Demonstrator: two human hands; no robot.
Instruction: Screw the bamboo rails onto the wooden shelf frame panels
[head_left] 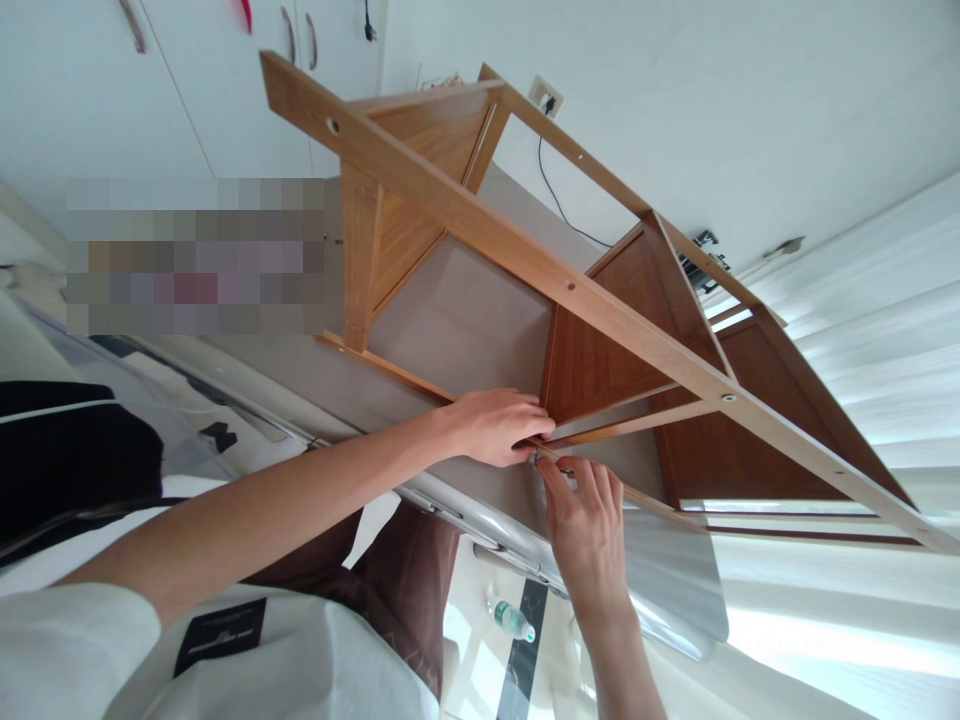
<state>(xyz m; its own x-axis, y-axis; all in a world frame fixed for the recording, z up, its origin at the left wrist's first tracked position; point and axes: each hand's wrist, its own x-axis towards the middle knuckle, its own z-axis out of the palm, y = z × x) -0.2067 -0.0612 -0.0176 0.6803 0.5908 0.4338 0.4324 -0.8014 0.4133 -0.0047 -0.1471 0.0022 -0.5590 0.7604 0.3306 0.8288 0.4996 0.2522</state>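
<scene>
A brown wooden shelf rack (pixel 480 215) lies on its side on a grey-topped table (pixel 495 300), its long rails running from upper left to lower right. My left hand (pixel 495 425) is closed around the near lower rail (pixel 409 375), by the joint with a shelf panel (pixel 600 355). Just to its right, my right hand (pixel 589 505) pinches at the same rail with bent fingers. Something small and shiny shows between those fingers, too hidden to name. Round holes dot the upper rail, and one near the right has a metal fitting (pixel 728 398) in it.
White cabinets (pixel 187 80) stand behind on the left. A wall socket (pixel 546 97) has a black cable plugged in. White curtains (pixel 862 400) hang at the right. Below the table edge, a plastic bottle (pixel 511 619) lies on the floor. One patch at left is blurred out.
</scene>
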